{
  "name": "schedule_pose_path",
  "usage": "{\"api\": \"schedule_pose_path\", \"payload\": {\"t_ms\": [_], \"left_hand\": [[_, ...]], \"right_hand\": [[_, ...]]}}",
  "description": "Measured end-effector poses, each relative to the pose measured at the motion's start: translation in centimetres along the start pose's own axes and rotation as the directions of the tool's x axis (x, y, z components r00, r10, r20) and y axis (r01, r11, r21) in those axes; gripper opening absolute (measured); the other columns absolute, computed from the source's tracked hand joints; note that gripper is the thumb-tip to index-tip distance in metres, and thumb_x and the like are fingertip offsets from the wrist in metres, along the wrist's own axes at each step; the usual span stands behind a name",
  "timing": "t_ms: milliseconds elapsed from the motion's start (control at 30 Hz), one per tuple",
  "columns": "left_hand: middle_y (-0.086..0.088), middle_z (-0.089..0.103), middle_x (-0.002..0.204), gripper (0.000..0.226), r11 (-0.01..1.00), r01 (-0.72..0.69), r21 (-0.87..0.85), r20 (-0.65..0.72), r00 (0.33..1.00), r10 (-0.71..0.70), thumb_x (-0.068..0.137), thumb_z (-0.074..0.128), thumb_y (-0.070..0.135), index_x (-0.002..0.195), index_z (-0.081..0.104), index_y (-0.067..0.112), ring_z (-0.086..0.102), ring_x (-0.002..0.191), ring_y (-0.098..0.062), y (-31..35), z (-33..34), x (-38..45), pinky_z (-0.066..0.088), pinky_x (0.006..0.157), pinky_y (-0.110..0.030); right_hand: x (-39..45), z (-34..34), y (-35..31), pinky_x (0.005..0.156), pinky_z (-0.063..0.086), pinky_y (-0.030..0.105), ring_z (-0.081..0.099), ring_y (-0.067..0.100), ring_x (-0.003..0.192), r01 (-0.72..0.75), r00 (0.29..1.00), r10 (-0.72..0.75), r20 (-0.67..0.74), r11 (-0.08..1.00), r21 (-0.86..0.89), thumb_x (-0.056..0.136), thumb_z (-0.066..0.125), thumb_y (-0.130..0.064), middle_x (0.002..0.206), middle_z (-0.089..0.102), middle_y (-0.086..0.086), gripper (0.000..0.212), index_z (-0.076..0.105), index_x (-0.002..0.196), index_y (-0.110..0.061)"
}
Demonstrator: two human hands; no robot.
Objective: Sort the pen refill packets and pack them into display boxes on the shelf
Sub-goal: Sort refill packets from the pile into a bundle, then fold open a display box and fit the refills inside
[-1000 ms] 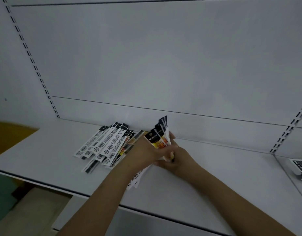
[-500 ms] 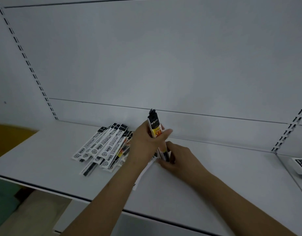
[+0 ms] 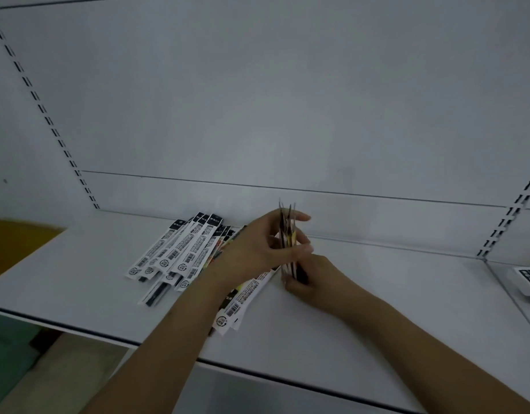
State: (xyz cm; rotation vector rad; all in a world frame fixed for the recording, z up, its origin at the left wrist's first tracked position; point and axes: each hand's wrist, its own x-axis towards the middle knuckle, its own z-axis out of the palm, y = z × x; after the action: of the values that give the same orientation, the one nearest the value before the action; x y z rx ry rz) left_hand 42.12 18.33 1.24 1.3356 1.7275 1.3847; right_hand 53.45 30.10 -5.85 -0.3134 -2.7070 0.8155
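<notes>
A small bundle of pen refill packets (image 3: 287, 234) stands upright and edge-on over the white shelf (image 3: 392, 294). My left hand (image 3: 257, 249) holds the bundle's upper half between thumb and fingers. My right hand (image 3: 311, 279) grips its lower end against the shelf. A fanned pile of white packets with black tops and barcodes (image 3: 180, 249) lies flat to the left of my hands. A few more packets (image 3: 242, 300) lie under my left wrist, pointing toward the shelf's front edge.
A white box with black print (image 3: 529, 279) sits at the far right on the neighbouring shelf section. The shelf's back panel rises just behind the packets. Slotted uprights run up at left (image 3: 48, 121) and right (image 3: 508, 216). The shelf's front edge (image 3: 78, 327) crosses below.
The held bundle has turned from showing its printed faces to standing edge-on and squared up. My left hand has shifted its hold higher while my right hand stays at the bottom end.
</notes>
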Motion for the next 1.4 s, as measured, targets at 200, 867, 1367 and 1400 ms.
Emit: {"api": "schedule_pose_path", "payload": {"t_ms": [200, 867, 1367, 1400], "left_hand": [[0.004, 0.071, 0.073, 0.01, 0.998, -0.012, 0.062, -0.064, 0.998, 0.016, 0.086, 0.074, 0.018, 0.088, 0.067, 0.01, 0.065, 0.064, -0.007, 0.5, 0.0, 0.3, 0.051, 0.061, -0.018], [-0.009, 0.074, 0.09, 0.007, 0.952, -0.024, -0.306, -0.042, 0.999, 0.011, 0.091, 0.066, 0.02, 0.085, 0.069, 0.02, 0.053, 0.056, -0.018, 2.0, 7.9, 3.0, 0.048, 0.06, -0.032], [0.008, 0.046, 0.129, 0.068, 0.778, -0.498, 0.384, 0.302, 0.864, 0.404, 0.08, 0.077, 0.034, 0.14, 0.045, 0.032, 0.054, 0.107, -0.009, 2.4, 27.3, 10.3, 0.05, 0.088, -0.026], [0.003, 0.041, 0.136, 0.071, 0.715, -0.536, 0.449, 0.354, 0.841, 0.409, 0.08, 0.076, 0.033, 0.143, 0.044, 0.031, 0.051, 0.114, -0.014, 2.0, 28.4, 11.2, 0.049, 0.095, -0.031]], "right_hand": [[-0.3, -0.7, -1.3, 0.056, 0.034, 0.011, 0.051, 0.0, 0.058, 0.027, 0.999, -0.022, -0.047, 0.995, 0.101, 0.088, 0.066, -0.02, 0.065, 0.053, -0.018, 0.026, 0.046, 0.101, -0.029], [-7.4, -6.2, -2.2, 0.062, 0.037, 0.03, 0.058, 0.025, 0.081, -0.413, 0.852, 0.246, -0.462, 0.858, -0.305, 0.097, 0.051, -0.037, 0.095, 0.049, 0.004, 0.028, 0.057, 0.104, -0.011], [-26.8, -18.2, 7.8, 0.062, 0.046, 0.027, 0.06, 0.01, 0.073, -0.796, 0.369, 0.666, -0.648, 0.587, 0.149, 0.092, 0.061, -0.042, 0.084, 0.068, -0.007, 0.02, 0.067, 0.097, -0.023], [-27.6, -19.0, 8.6, 0.062, 0.046, 0.023, 0.06, 0.008, 0.074, -0.769, 0.36, 0.696, -0.621, 0.598, 0.225, 0.091, 0.063, -0.039, 0.088, 0.07, -0.007, 0.02, 0.069, 0.101, -0.023]]}}
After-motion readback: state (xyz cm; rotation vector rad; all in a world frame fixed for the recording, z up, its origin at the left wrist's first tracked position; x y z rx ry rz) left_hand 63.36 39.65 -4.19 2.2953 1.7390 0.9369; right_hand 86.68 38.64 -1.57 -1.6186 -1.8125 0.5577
